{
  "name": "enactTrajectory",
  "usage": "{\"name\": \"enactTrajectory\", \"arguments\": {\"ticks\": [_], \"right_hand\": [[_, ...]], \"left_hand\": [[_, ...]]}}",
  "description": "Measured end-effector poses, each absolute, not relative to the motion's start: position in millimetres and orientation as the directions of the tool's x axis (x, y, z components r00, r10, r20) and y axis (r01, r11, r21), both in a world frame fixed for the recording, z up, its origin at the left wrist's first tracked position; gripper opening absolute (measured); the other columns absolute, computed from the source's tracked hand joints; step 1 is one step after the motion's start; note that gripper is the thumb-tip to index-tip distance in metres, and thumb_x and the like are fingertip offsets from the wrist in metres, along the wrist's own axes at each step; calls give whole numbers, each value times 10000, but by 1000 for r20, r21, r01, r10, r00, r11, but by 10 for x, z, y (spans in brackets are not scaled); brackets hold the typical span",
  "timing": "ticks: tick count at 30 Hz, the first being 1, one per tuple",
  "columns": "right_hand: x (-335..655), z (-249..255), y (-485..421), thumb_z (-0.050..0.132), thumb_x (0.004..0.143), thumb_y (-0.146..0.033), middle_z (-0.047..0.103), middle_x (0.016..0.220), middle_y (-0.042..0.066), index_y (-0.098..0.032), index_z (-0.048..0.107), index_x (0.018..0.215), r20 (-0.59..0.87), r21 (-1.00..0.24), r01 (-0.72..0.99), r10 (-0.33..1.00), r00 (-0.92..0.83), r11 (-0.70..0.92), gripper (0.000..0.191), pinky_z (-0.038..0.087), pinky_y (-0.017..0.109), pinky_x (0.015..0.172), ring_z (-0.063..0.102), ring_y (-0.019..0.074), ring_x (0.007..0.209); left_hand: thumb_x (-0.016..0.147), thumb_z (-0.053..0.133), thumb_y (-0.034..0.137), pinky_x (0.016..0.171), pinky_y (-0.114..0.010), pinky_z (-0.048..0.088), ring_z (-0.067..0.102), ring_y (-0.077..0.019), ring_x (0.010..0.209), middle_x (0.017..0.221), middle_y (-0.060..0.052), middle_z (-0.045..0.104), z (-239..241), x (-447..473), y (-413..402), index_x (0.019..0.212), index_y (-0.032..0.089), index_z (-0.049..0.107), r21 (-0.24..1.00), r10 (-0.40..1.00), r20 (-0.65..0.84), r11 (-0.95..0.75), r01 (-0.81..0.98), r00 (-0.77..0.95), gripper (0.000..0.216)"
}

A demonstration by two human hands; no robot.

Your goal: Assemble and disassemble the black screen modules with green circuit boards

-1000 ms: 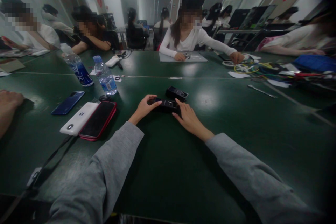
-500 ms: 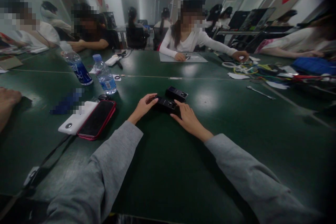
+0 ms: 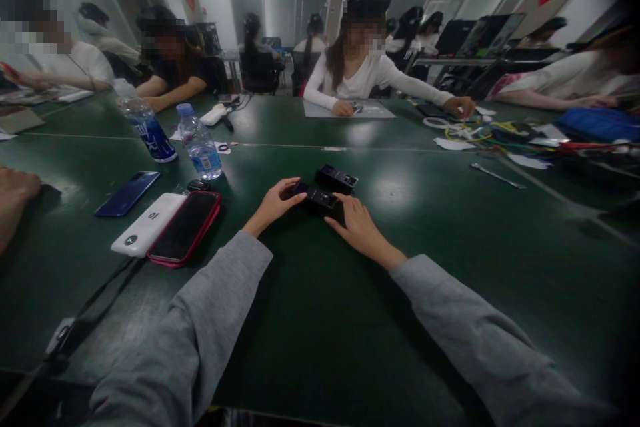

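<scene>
A small black box with pale printing lies on the green table between my two hands. My left hand grips its left end, the thumb along the near upper edge and the fingers behind. At the right end, my right hand closes on the box with its index finger on the top edge and the thumb low in front. Just behind stands a second black box of much the same look, apart from both hands. What is printed on either box is too small to read.
Left of my hands lie a red-cased phone, a white power bank and a blue phone. Two water bottles stand behind them. A wrench and tangled cables lie to the right. Co-workers sit around the table.
My left thumb has slid slightly to the right along the box. My right hand and both boxes stay practically in place.
</scene>
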State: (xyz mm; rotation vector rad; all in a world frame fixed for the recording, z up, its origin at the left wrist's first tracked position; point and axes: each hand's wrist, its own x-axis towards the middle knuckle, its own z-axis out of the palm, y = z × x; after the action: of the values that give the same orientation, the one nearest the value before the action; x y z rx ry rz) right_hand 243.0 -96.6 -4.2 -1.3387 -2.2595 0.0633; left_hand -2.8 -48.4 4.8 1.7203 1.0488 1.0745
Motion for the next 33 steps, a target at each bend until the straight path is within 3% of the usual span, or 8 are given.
{"name": "enactTrajectory", "arguments": {"ticks": [6, 13, 24, 33], "right_hand": [[2424, -39, -954, 514, 896, -478, 515, 1234, 149, -179, 363, 1317, 433, -290, 792, 812, -392, 537, 539, 473, 513, 899, 503, 324, 1129], [2393, 56, -1009, 590, 852, -442, 526, 1171, 181, -133, 403, 1239, 434, -302, 760, 793, -427, 575, 529, 498, 496, 896, 542, 325, 1072], [2407, 61, -1017, 608, 834, -345, 531, 1173, 160, -149, 381, 1257, 466, -338, 711, 766, -442, 616, 518, 487, 487, 954, 550, 302, 1092], [2409, 64, -1011, 592, 826, -297, 528, 1182, 157, -154, 370, 1276, 488, -334, 699, 750, -446, 632, 521, 485, 498, 960, 550, 302, 1101]], "left_hand": [[749, 714, 445, 1062, -486, 388, 527, -264, 1235, 1338, -121, 552, -31, -27, -439, 1305, 227, 501, 901, 909, 309, -374, 220, 280, 634], [771, 684, 467, 1043, -501, 398, 560, -260, 1192, 1308, -120, 577, -47, -31, -439, 1316, 235, 501, 909, 913, 282, -353, 222, 296, 620], [720, 729, 478, 1019, -524, 404, 558, -278, 1174, 1290, -117, 575, -16, -41, -463, 1315, 258, 501, 884, 909, 273, -366, 290, 315, 674], [681, 770, 444, 1010, -508, 412, 581, -262, 1129, 1197, -111, 613, -15, -35, -462, 1182, 216, 539, 892, 900, 299, -382, 242, 318, 597]]}}
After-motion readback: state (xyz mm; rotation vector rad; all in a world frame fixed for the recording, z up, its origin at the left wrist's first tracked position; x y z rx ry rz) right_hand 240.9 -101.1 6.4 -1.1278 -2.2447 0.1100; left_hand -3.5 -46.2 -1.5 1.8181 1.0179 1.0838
